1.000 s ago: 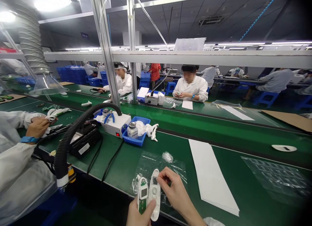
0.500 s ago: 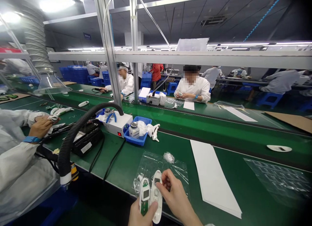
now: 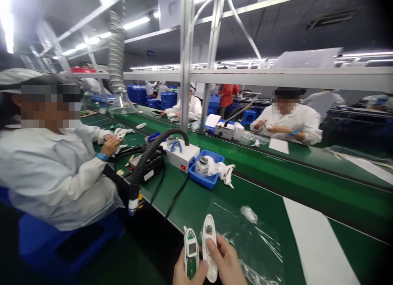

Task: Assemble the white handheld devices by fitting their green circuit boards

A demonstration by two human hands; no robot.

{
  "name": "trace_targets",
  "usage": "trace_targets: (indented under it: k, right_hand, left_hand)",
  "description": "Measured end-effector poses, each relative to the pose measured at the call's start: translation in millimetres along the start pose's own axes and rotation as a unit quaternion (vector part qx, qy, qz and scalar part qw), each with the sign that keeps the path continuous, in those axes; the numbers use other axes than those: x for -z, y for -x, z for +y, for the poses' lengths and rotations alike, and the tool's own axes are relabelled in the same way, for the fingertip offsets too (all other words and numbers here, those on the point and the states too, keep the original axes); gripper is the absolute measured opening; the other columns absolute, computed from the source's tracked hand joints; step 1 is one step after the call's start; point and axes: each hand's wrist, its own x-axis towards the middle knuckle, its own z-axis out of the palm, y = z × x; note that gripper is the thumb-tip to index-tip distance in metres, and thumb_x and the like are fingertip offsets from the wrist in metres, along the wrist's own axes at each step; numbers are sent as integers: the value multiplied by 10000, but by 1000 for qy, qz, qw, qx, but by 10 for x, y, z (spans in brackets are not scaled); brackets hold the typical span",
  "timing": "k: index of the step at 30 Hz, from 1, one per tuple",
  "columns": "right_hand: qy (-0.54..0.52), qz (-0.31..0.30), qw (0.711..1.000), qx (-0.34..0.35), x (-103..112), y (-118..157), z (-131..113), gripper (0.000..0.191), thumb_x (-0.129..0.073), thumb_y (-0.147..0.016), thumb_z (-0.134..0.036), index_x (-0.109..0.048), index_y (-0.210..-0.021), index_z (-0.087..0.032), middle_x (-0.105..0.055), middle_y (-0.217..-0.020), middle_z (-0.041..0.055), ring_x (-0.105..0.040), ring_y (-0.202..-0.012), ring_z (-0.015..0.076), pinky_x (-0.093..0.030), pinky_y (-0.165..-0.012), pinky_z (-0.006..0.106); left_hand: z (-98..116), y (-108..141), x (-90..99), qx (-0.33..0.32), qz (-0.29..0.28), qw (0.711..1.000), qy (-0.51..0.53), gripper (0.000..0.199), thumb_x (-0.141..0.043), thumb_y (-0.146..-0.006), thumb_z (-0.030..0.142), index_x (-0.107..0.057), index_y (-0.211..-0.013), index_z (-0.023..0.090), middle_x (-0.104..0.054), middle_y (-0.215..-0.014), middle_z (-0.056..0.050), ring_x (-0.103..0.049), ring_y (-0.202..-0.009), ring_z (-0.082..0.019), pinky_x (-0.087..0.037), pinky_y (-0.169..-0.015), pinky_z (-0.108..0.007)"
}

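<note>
My left hand (image 3: 181, 270) is closed around a white device housing half (image 3: 192, 258), which carries a green circuit board and a small square screen. Beside it, my right hand (image 3: 227, 261) grips the white housing cover (image 3: 209, 227), an elongated oval with a window near its top. The right thumb lies on the cover's inner face. Both parts are held upright, side by side, with a narrow gap at the top; the left thumb reaches toward the cover's lower edge. Under and behind the right hand lies a clear plastic bag (image 3: 260, 244).
A white paper stack (image 3: 319, 236) lies on the right. Ahead stand a blue tray (image 3: 206, 179) with a bottle and white cloth, and a white box (image 3: 181, 159) with a black hose (image 3: 144, 160). A co-worker (image 3: 61, 170) sits left; another person (image 3: 285, 117) works across the green belt.
The view has swung left, bringing the co-worker at left further into view. My right hand has moved from the cover's upper edge to grip it around its middle, and the two housing parts are slightly further apart.
</note>
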Motion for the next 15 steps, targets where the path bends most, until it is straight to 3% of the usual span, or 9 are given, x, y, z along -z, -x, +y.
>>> trace_targets:
  k: [2,4,7,9,12,15]
  right_hand:
    - [-25,-38,999,-22,-243,-124,64,461,-656,-736,-617,-596,-853,-175,-656,-689,33,-574,-479,141,-441,-428,232]
    - [-42,-85,995,-39,-589,-288,158,506,-647,-724,-646,-580,-885,-172,-651,-703,32,-504,-387,92,-334,-316,182]
    - [-53,-121,987,-88,-1257,-566,366,605,-656,-653,-708,-580,-883,-155,-611,-596,6,-440,-351,59,-221,-274,134]
    - [-46,-137,980,-137,-1704,-719,513,629,-615,-636,-759,-572,-780,-148,-567,-489,-4,-414,-317,59,-192,-259,133]
    - [-33,-161,972,-166,-2150,-828,673,609,-547,-694,-763,-548,-648,-156,-526,-402,0,-402,-280,68,-176,-242,142]
    - [-34,-161,972,-168,-2186,-825,735,593,-531,-727,-738,-548,-600,-159,-522,-386,-3,-391,-267,64,-168,-244,148]
  left_hand:
    - [72,-139,306,50,28,997,54,790,-579,-595,809,-638,-992,128,-537,-448,25,-381,-302,-65,-241,-326,-173]
    - [202,-298,677,76,64,988,114,786,-460,-680,822,-609,-1004,122,-531,-441,32,-332,-252,-54,-163,-302,-167]
    - [419,-503,1233,45,140,971,186,597,-621,-696,687,-603,-909,129,-605,-552,9,-500,-359,-104,-348,-354,-197]
    - [519,-587,1519,31,189,960,206,464,-652,-730,588,-596,-882,153,-635,-623,8,-560,-440,-114,-420,-419,-207]
    - [566,-651,1731,27,234,948,215,396,-597,-776,558,-595,-807,163,-597,-553,21,-563,-442,-122,-412,-417,-205]
    - [516,-695,1680,39,219,952,210,506,-579,-746,643,-598,-665,143,-554,-479,8,-545,-414,-135,-379,-393,-212]
